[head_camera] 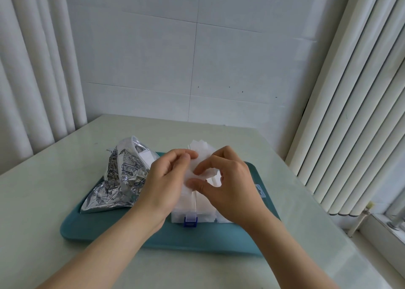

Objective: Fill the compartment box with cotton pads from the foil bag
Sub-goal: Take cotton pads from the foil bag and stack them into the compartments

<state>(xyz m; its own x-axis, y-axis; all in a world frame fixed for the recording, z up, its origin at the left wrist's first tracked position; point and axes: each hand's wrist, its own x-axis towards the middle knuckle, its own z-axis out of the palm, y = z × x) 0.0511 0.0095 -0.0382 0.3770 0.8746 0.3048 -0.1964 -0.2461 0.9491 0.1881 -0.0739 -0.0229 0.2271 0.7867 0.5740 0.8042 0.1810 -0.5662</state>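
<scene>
Over the middle of the teal tray (109, 229), both hands are meeting above the compartment box (206, 207), and the cotton pads (202, 152) are sitting between them. The left hand (166, 179) is pinching a small white stack from one side, while the right hand (232, 187) is pinching it from the other with thumb and curled fingers (205, 168). By their look, the pads are going to handle as something very light, soft and limp, clinging to one another and fraying easily. A gentle pinch across the flat faces near an edge is looking like the sensible hold, with the stack squared up to slide between the box's thin dividers. The foil bag (118, 179) is lying crumpled and open-mouthed on the tray's left part, just beside the left hand, and the tray is resting on the pale surface (43, 190). The hands are hiding most of the box, so the number of filled compartments cannot be told. Only white pads behind the near wall and a blue latch (190, 221) are showing, and what is left inside the bag is hard to make out.
</scene>
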